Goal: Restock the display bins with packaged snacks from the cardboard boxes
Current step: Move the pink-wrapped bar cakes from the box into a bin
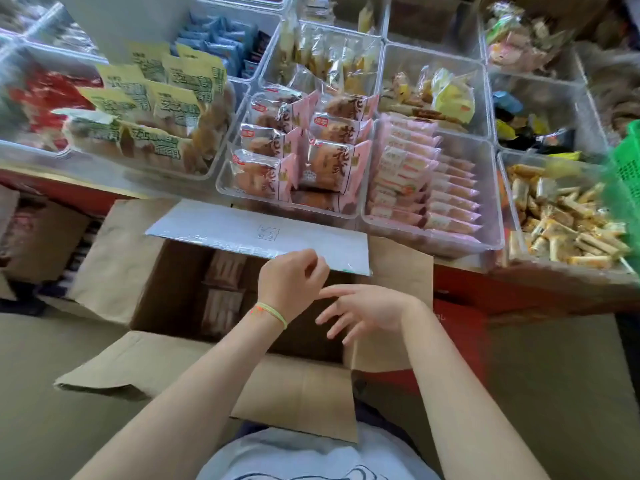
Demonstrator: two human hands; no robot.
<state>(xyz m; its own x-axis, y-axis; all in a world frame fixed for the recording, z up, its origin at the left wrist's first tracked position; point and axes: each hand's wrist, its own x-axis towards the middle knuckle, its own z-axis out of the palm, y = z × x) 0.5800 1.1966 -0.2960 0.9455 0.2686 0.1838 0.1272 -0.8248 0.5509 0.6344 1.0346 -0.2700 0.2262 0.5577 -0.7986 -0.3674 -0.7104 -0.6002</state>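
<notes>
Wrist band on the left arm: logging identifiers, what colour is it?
Light yellow-green wrist band with an orange spot; head view.

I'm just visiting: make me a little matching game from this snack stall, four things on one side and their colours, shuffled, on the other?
Things:
1. basket at the right edge
2. wrist band on the left hand
3. wrappers in the bin right of the bread packs
4. open box by the hands

Colours:
A. pink
B. brown
C. green
D. yellow-green

Pairs: 1-C, 2-D, 3-A, 4-B
</notes>
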